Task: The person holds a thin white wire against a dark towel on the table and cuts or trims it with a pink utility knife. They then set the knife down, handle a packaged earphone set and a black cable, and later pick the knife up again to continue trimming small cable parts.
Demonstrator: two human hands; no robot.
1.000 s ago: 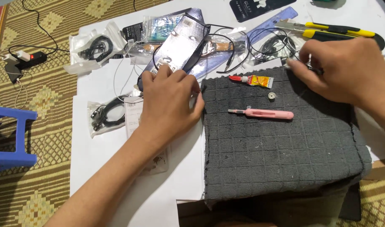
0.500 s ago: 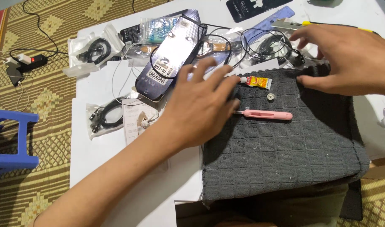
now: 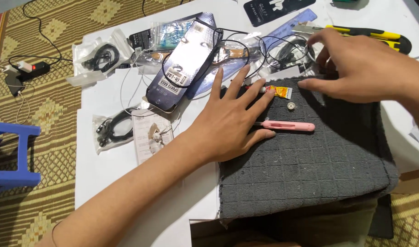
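Cloth (image 3: 305, 169) | left hand (image 3: 232, 123) flat, open, pinning it; pink tool (image 3: 289, 126) at fingertips | right hand (image 3: 365, 68) open, empty, at far edge | keep palm pressure even.

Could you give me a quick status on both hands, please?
Left hand flat on grey cloth, beside pink tool. Right hand at cloth's far edge, empty.

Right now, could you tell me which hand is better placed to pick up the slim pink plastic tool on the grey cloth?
Probably the left hand: its fingers lie against the slim pink plastic tool, while the right hand is farther off.
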